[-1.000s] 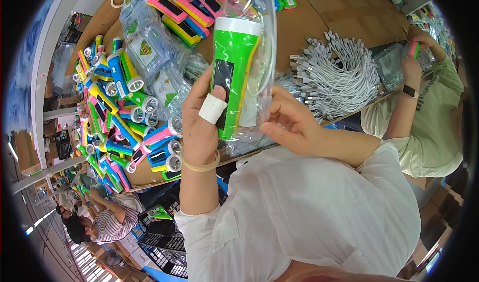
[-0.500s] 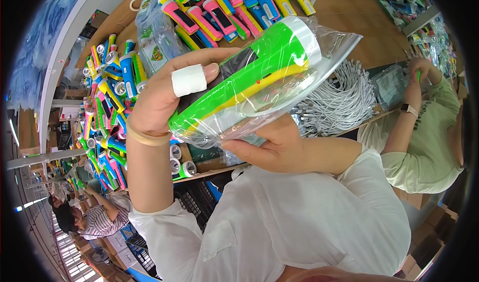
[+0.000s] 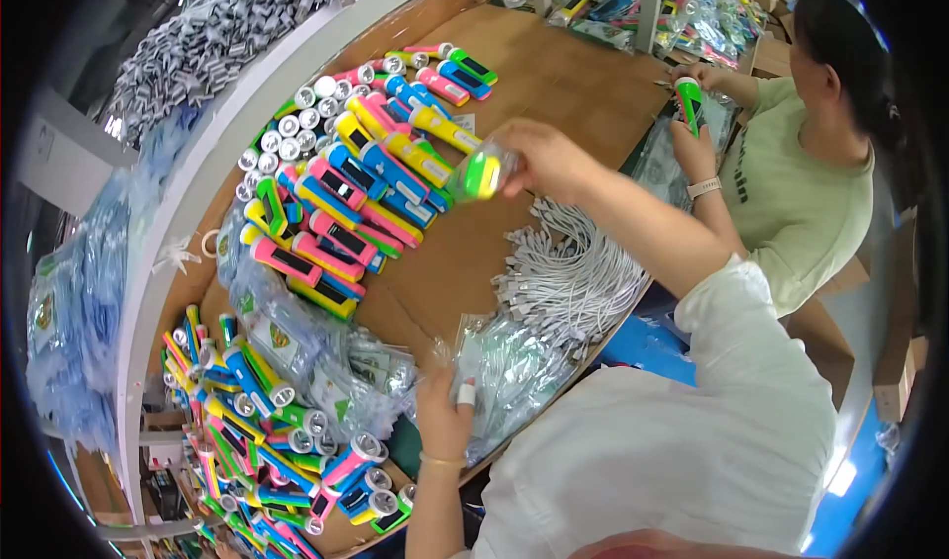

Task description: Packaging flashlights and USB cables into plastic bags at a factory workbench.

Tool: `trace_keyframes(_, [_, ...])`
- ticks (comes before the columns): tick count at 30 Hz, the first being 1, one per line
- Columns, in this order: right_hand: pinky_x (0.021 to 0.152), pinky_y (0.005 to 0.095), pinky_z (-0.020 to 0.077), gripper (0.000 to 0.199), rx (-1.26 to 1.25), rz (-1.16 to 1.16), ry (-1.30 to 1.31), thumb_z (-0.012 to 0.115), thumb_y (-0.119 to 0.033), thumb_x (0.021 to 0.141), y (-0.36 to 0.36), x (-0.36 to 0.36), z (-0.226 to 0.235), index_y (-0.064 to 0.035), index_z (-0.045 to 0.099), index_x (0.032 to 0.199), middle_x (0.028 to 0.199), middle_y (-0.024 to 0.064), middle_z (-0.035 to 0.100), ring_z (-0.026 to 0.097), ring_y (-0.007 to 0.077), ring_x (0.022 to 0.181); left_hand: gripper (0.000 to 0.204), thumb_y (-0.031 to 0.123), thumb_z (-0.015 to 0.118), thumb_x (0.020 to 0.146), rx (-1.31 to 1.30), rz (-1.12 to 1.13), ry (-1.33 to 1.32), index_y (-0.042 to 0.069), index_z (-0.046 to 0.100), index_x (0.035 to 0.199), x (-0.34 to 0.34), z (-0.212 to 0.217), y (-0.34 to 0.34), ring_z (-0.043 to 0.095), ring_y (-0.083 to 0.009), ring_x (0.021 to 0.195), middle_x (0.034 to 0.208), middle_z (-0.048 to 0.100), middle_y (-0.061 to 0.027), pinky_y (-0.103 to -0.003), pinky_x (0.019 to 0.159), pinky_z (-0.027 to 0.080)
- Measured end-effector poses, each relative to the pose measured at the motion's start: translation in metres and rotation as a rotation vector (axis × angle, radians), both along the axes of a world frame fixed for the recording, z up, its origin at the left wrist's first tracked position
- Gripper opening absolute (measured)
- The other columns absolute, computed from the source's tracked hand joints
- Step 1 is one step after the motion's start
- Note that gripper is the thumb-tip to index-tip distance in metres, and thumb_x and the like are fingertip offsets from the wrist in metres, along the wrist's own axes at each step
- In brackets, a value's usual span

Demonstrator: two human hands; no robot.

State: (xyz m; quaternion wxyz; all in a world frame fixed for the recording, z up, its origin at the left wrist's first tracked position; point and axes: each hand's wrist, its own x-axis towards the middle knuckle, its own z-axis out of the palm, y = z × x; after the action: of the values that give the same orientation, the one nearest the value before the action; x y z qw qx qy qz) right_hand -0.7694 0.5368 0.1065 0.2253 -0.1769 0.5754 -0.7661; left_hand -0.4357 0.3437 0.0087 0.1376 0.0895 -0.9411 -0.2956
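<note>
My right hand (image 3: pixel 554 159) is stretched out over the table, its fingers closed on a green and yellow flashlight (image 3: pixel 479 175) in a clear plastic bag. This flashlight is seen end-on, slightly blurred, beside a pile of pink, blue and yellow flashlights (image 3: pixel 381 159). Nearer to me, my left hand (image 3: pixel 445 416), with white tape round its thumb, appears to pinch the edge of a clear plastic bag (image 3: pixel 441 353). Its fingertips are partly hidden by the film. A stack of flat clear bags (image 3: pixel 519 371) lies just to the right of that hand.
White cables (image 3: pixel 578 272) lie bundled near the table's front edge. More flashlights (image 3: pixel 247 411) are heaped at the lower left, beside bluish bags (image 3: pixel 287 346). At right, a co-worker (image 3: pixel 801 183) holds a green flashlight (image 3: pixel 689 104). A white rail (image 3: pixel 178 208) curves along the far left.
The bagged flashlight has moved away from me, from both hands into the right hand alone, over the table. My left hand has let go and come down to the clear bags. The view has shifted.
</note>
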Motion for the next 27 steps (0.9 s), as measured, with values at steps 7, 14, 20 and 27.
trace_keyframes(7, [0.069, 0.0419, 0.0625, 0.060, 0.091, -0.811, 0.250, 0.058, -0.025, 0.099, 0.150, -0.265, 0.108, 0.0037, 0.035, 0.146, 0.112, 0.0239, 0.067, 0.073, 0.0303, 0.084, 0.042, 0.009, 0.072, 0.082, -0.177, -0.008, 0.044, 0.001, 0.065, 0.122, 0.004, -0.023, 0.026, 0.058, -0.0401, 0.107, 0.119, 0.061, -0.0204, -0.048, 0.094, 0.047])
trace_keyframes(14, [0.068, 0.0313, 0.0570, 0.053, 0.199, -0.239, 0.332, 0.064, -0.020, 0.097, 0.039, -0.156, 0.024, -0.0016, 0.046, 0.144, 0.108, 0.0125, 0.068, 0.069, 0.0187, 0.082, 0.042, 0.003, 0.069, 0.080, -0.186, 0.051, 0.079, 0.002, 0.065, 0.121, -0.004, -0.030, 0.021, 0.058, -0.0394, 0.105, 0.113, 0.062, -0.0195, -0.048, 0.093, 0.047])
trace_keyframes(20, [0.083, 0.0376, 0.0544, 0.022, 0.322, 0.442, 0.731, 0.066, -0.019, 0.092, -0.043, 0.063, -0.048, -0.0049, 0.070, 0.109, 0.097, 0.0105, 0.073, 0.069, 0.0287, 0.092, 0.032, -0.005, 0.063, 0.079, -0.069, 0.080, 0.090, 0.000, 0.065, 0.112, -0.003, -0.028, 0.016, 0.060, -0.0394, 0.094, 0.099, 0.064, -0.0187, -0.045, 0.087, 0.049])
trace_keyframes(27, [0.089, 0.0404, 0.0452, 0.020, 0.514, 0.716, 1.293, 0.075, -0.020, 0.082, -0.054, 0.150, -0.116, -0.0113, 0.069, 0.098, 0.101, 0.0047, 0.066, 0.060, 0.0258, 0.103, 0.024, -0.002, 0.063, 0.082, 0.205, 0.177, 0.122, -0.002, 0.063, 0.107, 0.007, -0.031, 0.024, 0.063, -0.0395, 0.089, 0.097, 0.064, -0.0196, -0.043, 0.082, 0.052])
